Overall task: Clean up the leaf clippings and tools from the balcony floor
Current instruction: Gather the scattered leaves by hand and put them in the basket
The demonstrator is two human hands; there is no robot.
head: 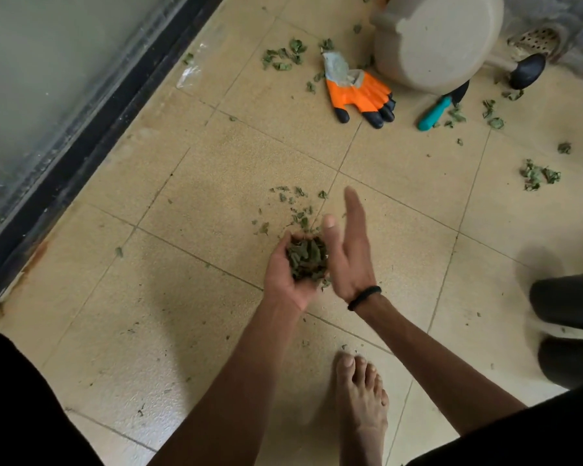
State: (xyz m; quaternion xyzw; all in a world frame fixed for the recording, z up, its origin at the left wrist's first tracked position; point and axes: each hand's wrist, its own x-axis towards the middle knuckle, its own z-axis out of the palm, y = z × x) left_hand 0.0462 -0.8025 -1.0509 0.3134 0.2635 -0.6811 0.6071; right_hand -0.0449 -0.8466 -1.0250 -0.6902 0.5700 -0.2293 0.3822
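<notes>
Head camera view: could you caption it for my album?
Left hand cups gathered leaf clippings, right hand open beside it; an orange glove lies on the tiled floor.

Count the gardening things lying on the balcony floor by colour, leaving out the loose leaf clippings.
Orange: 1, the orange rubber-coated glove with black fingertips
Teal: 1, the teal-handled hand tool
Beige: 1, the tipped round beige plastic pot
Black: 1, the black trowel scoop
Total: 4
</notes>
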